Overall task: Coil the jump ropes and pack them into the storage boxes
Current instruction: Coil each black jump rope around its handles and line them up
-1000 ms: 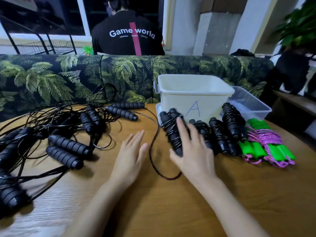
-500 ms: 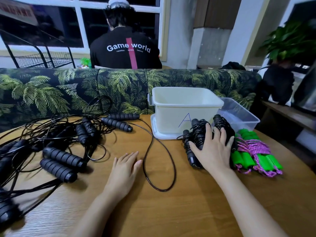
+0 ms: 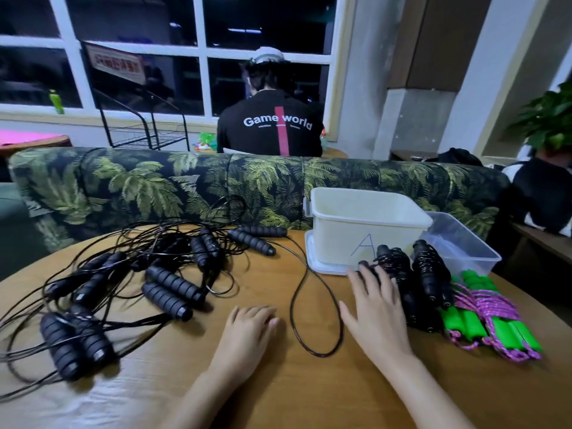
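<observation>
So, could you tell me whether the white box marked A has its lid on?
Open: the white box shows bare inner walls below its rim, with nothing covering the top.

a single wide-angle camera sits on the person's head, facing forward and tilted down over the wooden table (image 3: 309, 391) from its near edge at six o'clock. the tabletop is close under the lens; the palm-print sofa back (image 3: 139, 187) and the window (image 3: 263, 23) stand farther off toward twelve o'clock.
</observation>
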